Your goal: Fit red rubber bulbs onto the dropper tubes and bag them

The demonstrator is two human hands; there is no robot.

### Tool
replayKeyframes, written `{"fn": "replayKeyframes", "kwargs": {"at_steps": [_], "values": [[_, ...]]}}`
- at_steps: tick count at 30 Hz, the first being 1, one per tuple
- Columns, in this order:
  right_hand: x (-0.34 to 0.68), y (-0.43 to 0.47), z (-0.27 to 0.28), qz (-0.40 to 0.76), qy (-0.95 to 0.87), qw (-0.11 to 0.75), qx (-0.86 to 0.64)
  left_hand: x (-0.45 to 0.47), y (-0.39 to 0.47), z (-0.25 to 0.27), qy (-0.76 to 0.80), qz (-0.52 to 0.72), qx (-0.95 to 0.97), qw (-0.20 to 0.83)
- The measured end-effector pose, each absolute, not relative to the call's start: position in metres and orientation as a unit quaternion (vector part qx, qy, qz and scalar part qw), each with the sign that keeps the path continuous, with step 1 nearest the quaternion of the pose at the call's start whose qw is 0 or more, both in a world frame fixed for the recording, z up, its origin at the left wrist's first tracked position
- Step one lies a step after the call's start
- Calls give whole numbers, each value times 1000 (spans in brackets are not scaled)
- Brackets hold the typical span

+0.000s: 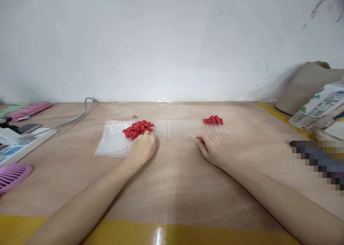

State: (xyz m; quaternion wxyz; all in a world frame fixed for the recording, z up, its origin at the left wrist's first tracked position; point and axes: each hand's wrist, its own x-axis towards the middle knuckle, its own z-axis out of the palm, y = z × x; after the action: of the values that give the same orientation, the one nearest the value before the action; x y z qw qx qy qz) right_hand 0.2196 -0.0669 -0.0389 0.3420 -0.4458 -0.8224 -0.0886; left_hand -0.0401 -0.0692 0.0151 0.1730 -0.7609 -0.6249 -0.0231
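A heap of red rubber dropper bulbs (137, 129) lies partly on clear plastic bags (114, 139). At the heap's near right edge is my left hand (144, 144), its fingers curled down among the bulbs; the fingertips and anything between them are hidden. My right hand (211, 148) pinches a thin clear dropper tube (191, 135) that points to the left. Between the hands, a row of clear dropper tubes (174, 129) lies side by side. Just beyond my right hand lie several droppers with red bulbs (213, 121) on their tubes.
On the left are a power strip (29, 144) with a grey cable (72, 121), a phone (28, 128) and a purple fan (13, 177). A brown bag (303, 83), a labelled plastic package (319, 103) and a pixelated dark object (319, 159) lie on the right. A white wall (172, 44) backs the table.
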Motion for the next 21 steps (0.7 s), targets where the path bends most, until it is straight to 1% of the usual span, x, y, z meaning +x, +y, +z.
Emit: {"fn": "replayKeyframes", "kwargs": {"at_steps": [2, 5, 7, 9, 14, 18, 21], "values": [[218, -69, -37, -69, -827, 356, -429, -35, -73, 13, -583, -79, -796, 143], [215, -71, -35, -29, -839, 366, -402, -26, -76, 3, -491, -201, -846, 48], [213, -73, -34, -22, -844, 364, -395, -22, -75, -6, -442, -262, -857, -21], [213, -73, -34, -33, -851, 352, -388, -19, -73, -12, -421, -297, -854, -70], [211, -71, -35, -52, -866, 322, -379, -18, -70, -15, -412, -313, -845, -133], [208, -72, -34, -62, -870, 320, -370, -17, -71, -16, -419, -313, -834, -174], [207, -73, -32, -58, -875, 317, -361, -16, -71, -19, -429, -329, -810, -228]]}}
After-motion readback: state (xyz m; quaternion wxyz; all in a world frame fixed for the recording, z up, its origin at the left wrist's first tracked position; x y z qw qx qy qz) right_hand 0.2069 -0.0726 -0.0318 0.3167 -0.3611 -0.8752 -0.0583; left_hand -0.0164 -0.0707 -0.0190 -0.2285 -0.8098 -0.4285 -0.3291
